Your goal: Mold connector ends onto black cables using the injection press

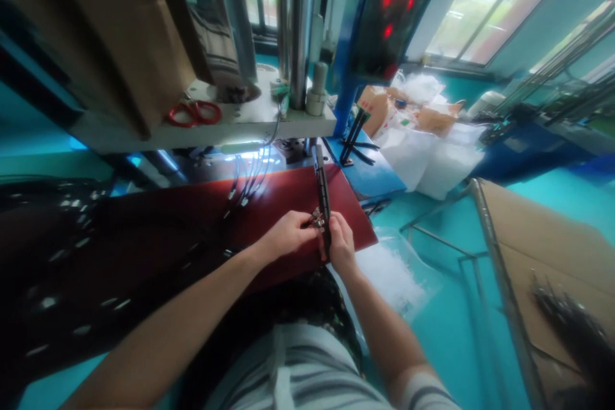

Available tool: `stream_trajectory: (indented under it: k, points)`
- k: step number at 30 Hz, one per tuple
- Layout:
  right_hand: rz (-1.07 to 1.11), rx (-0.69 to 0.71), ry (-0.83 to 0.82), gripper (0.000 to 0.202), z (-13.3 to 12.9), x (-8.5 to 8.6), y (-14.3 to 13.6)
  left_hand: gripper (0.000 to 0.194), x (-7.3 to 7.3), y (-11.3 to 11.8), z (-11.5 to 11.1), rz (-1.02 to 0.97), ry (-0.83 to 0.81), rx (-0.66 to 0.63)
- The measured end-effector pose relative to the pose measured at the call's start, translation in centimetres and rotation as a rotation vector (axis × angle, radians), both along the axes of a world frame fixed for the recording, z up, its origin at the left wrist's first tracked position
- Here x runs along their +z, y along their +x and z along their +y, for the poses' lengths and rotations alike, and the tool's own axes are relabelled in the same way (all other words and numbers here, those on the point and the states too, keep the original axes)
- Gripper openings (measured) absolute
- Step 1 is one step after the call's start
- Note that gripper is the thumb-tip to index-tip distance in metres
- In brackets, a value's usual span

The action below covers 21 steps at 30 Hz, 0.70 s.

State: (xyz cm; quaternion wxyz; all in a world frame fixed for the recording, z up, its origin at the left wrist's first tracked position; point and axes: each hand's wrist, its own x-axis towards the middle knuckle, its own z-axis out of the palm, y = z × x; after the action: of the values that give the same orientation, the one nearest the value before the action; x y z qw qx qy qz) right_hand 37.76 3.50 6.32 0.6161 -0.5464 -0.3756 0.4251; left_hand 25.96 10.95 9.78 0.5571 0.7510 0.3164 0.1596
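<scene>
My right hand [341, 245] is closed around the lower part of a long, narrow dark bar [321, 182] with slots along its length. The bar stands over the right part of a red-brown board [281, 195]. Just left of it, the closed fingers of my left hand [287, 235] pinch small metal-ended pieces [318, 218] against the bar's side. What exactly these pieces are is too blurred to tell. Several thin black cables with pale ends [244, 201] lie on the board to the left of my hands.
A machine with a pale bed [250, 115] stands ahead, with red-handled scissors [195, 114] on it. More dark cables [72, 237] lie at left. White sacks [423, 163] and a clear bag [391, 272] are at right, beside a cardboard-topped frame [542, 224].
</scene>
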Motion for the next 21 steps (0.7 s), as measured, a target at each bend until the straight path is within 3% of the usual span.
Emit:
stream_trajectory:
  k: [10, 16, 21]
  points:
    - [-0.172, -0.004, -0.016, 0.037, 0.0, -0.5, -0.2, 0.018, -0.5, 0.1, -0.2, 0.002, -0.100, 0.041]
    - [-0.020, 0.002, -0.013, 0.034, 0.0, -0.3, 0.1, 0.028, 0.1, -0.3, 1.1, -0.085, -0.234, 0.010]
    - [0.053, -0.014, -0.033, 0.043, -0.3, -0.4, 0.3, 0.028, 0.5, 0.0, 1.6, -0.078, -0.282, 0.040]
